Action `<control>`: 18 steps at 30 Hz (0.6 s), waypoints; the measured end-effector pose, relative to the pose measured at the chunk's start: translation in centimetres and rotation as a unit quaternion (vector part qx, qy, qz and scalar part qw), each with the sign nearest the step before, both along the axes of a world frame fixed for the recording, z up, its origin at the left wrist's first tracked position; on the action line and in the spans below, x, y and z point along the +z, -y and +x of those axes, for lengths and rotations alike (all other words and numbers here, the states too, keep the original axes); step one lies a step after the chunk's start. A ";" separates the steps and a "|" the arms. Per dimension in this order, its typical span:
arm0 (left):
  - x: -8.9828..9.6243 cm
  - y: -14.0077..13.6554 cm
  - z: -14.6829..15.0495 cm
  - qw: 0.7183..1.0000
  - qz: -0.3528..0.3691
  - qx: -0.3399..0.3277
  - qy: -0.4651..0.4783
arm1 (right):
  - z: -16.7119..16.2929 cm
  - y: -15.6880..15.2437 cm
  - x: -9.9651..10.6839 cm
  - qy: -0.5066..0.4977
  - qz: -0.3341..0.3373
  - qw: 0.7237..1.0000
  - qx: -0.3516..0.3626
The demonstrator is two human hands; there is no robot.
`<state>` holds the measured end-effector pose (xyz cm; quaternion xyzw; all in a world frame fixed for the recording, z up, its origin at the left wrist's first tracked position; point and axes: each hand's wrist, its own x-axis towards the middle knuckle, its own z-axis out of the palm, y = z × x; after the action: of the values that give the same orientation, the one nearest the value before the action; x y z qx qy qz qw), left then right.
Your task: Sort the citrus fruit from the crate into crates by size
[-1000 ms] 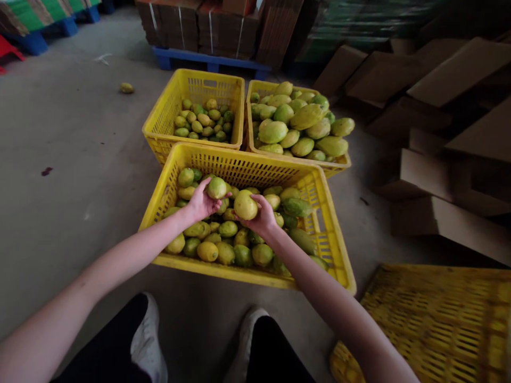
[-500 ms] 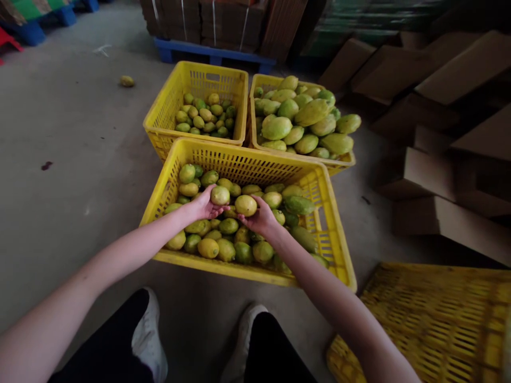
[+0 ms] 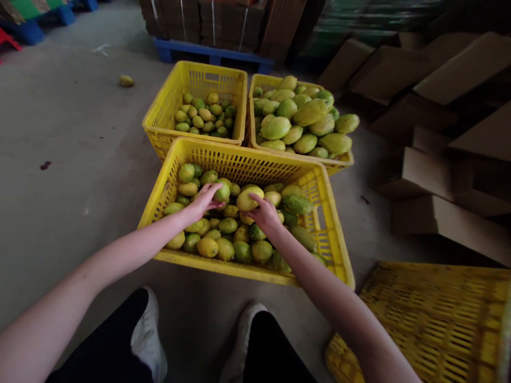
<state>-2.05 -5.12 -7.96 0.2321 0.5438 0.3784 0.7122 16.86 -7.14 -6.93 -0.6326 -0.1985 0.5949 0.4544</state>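
My left hand (image 3: 205, 201) is curled around a greenish lemon (image 3: 222, 192), thumb over its top and fingers beneath. Close beside it, my right hand (image 3: 263, 211) grips a yellower lemon (image 3: 249, 199), its long side turned toward me. Both lemons are held just above the fruit in the front yellow crate (image 3: 159, 191), apart from each other. Under and around my hands lie several green and yellow lemons (image 3: 228, 226). Longer green fruits (image 3: 303, 238) lie at that crate's right side. My forearms and palms hide part of the pile.
Behind stand a yellow crate (image 3: 154, 114) of small lemons and another (image 3: 347, 159) heaped with large, elongated fruits. A loose fruit (image 3: 126, 81) lies on the floor. Cardboard boxes (image 3: 427, 173) crowd the right. An upturned-looking yellow crate (image 3: 419, 319) is lower right; a blue pallet (image 3: 215, 55) stands behind.
The lemon in my right hand has been turned and raised slightly, showing its longer side. My left hand has rotated its lemon, which shows a greener face. The crates stay put.
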 end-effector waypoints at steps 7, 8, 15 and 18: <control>0.7 1.2 0.6 0.912 0.379 -0.061 -0.144 | 0.5 0.7 -0.8 0.364 0.353 0.856 0.099; 0.5 1.3 0.6 0.902 0.397 -0.064 -0.157 | 0.7 0.7 -1.0 0.397 0.383 0.828 0.104; -0.7 0.7 0.1 0.850 0.473 -0.041 -0.229 | 1.1 0.7 -1.2 0.491 0.490 0.709 0.130; -0.5 0.5 -0.1 0.827 0.499 -0.037 -0.256 | 1.0 0.8 -1.1 0.483 0.499 0.705 0.145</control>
<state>-2.18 -5.65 -8.44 0.6647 0.4346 0.4986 0.3474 17.87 -7.92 -8.07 -0.4778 -0.7480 0.0805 0.4535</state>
